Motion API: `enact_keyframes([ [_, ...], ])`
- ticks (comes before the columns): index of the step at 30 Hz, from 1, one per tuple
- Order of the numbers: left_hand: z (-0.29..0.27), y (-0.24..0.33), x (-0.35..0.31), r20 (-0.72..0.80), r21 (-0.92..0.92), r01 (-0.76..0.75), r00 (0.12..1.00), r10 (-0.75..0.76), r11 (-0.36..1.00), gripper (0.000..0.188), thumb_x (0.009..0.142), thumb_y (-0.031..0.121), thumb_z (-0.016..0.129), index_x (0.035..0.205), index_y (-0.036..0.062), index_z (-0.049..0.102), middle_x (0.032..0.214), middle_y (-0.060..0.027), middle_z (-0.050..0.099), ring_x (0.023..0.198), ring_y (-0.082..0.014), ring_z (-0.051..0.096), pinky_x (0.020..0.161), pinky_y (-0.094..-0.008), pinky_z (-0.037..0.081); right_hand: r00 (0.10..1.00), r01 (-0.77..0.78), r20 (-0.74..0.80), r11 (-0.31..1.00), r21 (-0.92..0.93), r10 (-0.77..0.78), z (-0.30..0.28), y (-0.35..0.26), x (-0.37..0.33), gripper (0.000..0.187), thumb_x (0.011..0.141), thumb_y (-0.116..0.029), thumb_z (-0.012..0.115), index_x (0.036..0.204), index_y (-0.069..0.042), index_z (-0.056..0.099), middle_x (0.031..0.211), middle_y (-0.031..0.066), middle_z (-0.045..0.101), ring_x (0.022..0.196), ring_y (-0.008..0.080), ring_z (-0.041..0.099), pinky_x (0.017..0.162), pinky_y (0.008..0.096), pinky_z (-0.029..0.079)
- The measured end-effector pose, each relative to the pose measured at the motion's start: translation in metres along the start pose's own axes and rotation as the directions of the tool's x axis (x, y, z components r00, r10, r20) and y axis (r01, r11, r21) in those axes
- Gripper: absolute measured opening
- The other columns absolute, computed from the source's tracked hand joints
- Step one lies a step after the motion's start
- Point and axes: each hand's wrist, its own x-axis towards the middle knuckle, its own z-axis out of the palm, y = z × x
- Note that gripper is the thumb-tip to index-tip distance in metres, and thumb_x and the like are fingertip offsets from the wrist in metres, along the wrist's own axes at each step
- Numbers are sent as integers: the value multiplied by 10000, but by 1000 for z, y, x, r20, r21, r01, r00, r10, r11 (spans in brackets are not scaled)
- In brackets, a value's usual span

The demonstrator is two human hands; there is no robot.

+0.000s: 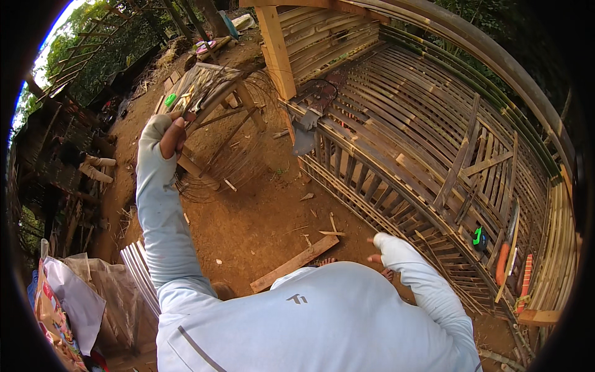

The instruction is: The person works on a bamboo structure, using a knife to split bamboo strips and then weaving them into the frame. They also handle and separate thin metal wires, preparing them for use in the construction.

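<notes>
An outdoor rural building yard: bare red earth (260,211) strewn with wood offcuts and a loose plank (294,263) at six o'clock, a slatted bamboo platform (421,124) filling three o'clock, timber frames (80,43) and trees at eleven o'clock.

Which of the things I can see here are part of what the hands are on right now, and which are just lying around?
In hand:
- left hand, raised, gripping thin bamboo strips
- coil of wire under those strips
- right hand, low, nothing visibly in its grip

Lying about:
- plank on the dirt
- green tape measure, saw on the bamboo panel
- corrugated sheet
</notes>
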Motion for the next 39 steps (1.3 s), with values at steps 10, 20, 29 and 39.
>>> enact_keyframes([
  [10, -1, 34, -58, 123, 76, -100, 988, 90, 992, 220, 882, 109, 615, 731, 0, 496, 852, -109, 653, 601, -88, 478, 555, -243, 415, 340, 523, -733, 766, -374, -590, -175, -180, 120, 624, 832, -13, 563, 1414, -26, 338, 1377, 192, 455, 1282, 283, 436, 1064, 342, 352],
  [20, -30, 4, -95, 68, 153, -69, 996, 59, 986, 205, 891, 104, 606, 768, 39, 455, 917, -136, 667, 573, -52, 459, 507, -220, 381, 736, 573, -462, 819, 38, -494, -132, -220, 140, 347, 851, -38, 574, 1197, -41, 580, 863, 63, 643, 783, 104, 577, 732, 251, 470],
  [29, -3, -21, -99, 135, 252, 176, 967, -214, 952, 249, 910, 73, 559, 1144, 18, 624, 738, -18, 562, 617, -73, 496, 571, -231, 410, 793, 609, -364, 632, 479, -489, -121, -245, 87, 256, 920, -143, 565, 1110, 26, 536, 730, 42, 574, 614, 78, 525, 531, 224, 424],
  [39, 73, -102, -138, 435, -284, 756, 650, -623, 590, 416, 866, 117, 533, 1274, 40, 515, 902, -16, 603, 570, -77, 532, 495, -231, 442, 613, 711, -425, 700, -70, -666, -98, -222, 86, 139, 911, -114, 580, 943, 3, 647, 764, 41, 614, 628, 85, 536, 596, 239, 448],
])
